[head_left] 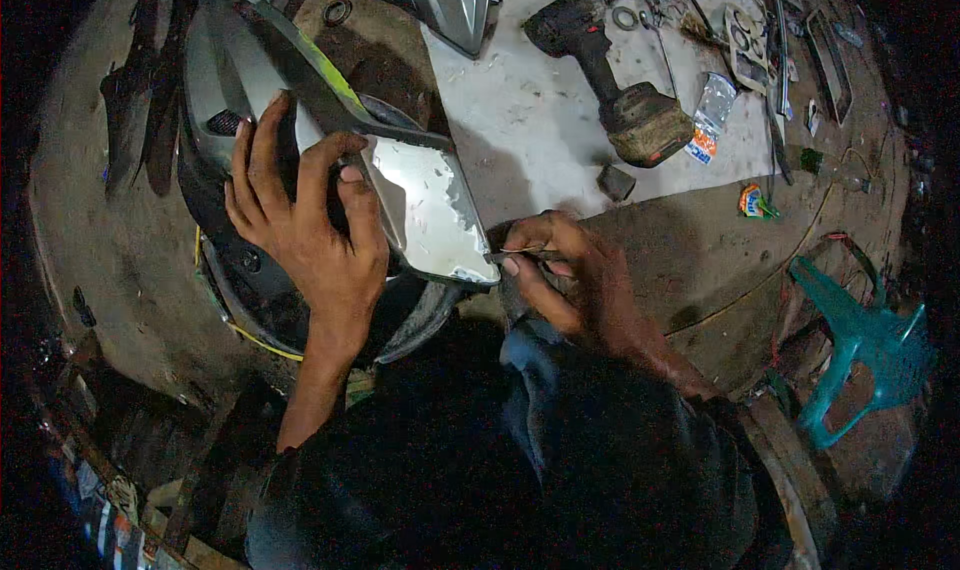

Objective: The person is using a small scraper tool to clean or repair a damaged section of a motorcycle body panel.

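Observation:
A silver-grey plastic body panel (229, 78) with a yellow-green stripe carries a white, ragged-edged layer (420, 210) on its right-hand section. My left hand (300, 230) grips the panel, fingers curled over it and thumb near the white layer. My right hand (570, 280) is at that section's lower right corner, thumb and forefinger pinched on a small thin tool (497, 257), too small to make out fully. Dark curved parts (410, 325) lie beneath the panel.
A white sheet (510, 120) bears a dirty cordless power tool (640, 125), rings, rods and small packets. Another grey panel (440, 0) lies at the top, dark parts (145, 90) at left, a plastic bottle (845, 175) and a teal plastic part (845, 350) at right.

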### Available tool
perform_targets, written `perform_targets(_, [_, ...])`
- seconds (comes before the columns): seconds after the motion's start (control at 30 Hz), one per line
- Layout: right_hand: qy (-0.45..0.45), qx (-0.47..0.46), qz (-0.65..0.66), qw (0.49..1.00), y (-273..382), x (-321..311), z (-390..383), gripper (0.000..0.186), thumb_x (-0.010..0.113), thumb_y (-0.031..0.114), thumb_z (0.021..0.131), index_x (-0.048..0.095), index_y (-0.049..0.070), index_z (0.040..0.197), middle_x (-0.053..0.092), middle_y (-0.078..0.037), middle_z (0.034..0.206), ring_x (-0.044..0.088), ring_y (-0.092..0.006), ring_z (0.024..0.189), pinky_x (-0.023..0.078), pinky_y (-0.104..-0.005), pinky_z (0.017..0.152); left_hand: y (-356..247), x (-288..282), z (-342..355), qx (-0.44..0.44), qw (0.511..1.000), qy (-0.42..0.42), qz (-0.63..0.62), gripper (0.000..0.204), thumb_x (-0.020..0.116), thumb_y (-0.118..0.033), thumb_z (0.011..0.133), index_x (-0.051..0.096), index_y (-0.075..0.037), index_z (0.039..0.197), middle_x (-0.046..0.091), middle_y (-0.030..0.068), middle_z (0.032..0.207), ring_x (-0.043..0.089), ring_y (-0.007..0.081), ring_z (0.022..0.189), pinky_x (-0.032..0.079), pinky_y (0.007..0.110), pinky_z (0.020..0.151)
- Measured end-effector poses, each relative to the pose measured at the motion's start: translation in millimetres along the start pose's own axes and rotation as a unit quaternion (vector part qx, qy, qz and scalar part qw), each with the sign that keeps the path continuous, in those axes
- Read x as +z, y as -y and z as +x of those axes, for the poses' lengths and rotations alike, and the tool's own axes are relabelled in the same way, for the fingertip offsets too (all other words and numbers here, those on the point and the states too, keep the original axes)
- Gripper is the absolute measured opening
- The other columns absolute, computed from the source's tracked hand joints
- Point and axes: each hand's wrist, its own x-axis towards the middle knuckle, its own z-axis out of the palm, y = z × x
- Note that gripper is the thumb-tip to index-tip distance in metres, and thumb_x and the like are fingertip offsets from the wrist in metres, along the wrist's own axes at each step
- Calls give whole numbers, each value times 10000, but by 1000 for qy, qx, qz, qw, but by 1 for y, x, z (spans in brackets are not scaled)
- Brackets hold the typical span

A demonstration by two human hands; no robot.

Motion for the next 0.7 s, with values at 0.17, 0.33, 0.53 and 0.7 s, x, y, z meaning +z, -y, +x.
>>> perform_targets(0.17, [-6, -6, -2, 1000, 1, 1, -1, 210, 726, 192, 984, 666, 93, 1160, 725, -122, 1127, 706, -275, 1113, 596, -467, 915, 0, -1, 1, -4, 1000, 1, 7, 286, 533, -379, 1017, 770, -227, 1066, 525, 85, 1570, 369, 386, 1515, 184, 606, 1202])
perform_targets(0.33, [15, -150, -61, 987, -20, 1, -5, 211, 737, 147, 967, 660, 82, 1153, 720, -128, 1083, 712, -274, 1038, 576, -433, 892, -1, 0, 3, 3, 1000, -4, 2, 282, 534, -377, 1012, 772, -235, 1067, 531, 80, 1562, 367, 377, 1516, 188, 582, 1209])
perform_targets(0.53, [-31, -49, 63, 996, -8, 2, -6, 173, 709, 120, 987, 669, 55, 1141, 718, -86, 1033, 687, -189, 983, 536, -364, 900, -1, -1, 1, -10, 1000, 5, 4, 279, 541, -381, 1005, 774, -242, 1068, 521, 78, 1567, 356, 374, 1524, 174, 621, 1204])
perform_targets(0.7, [-44, -35, 103, 993, -17, 0, -1, 139, 681, 158, 1023, 701, 52, 1111, 742, -62, 1007, 680, -141, 982, 530, -335, 912, 2, -1, -1, -12, 1000, 1, 9, 275, 540, -374, 1002, 775, -244, 1062, 517, 80, 1568, 352, 375, 1528, 168, 637, 1203])
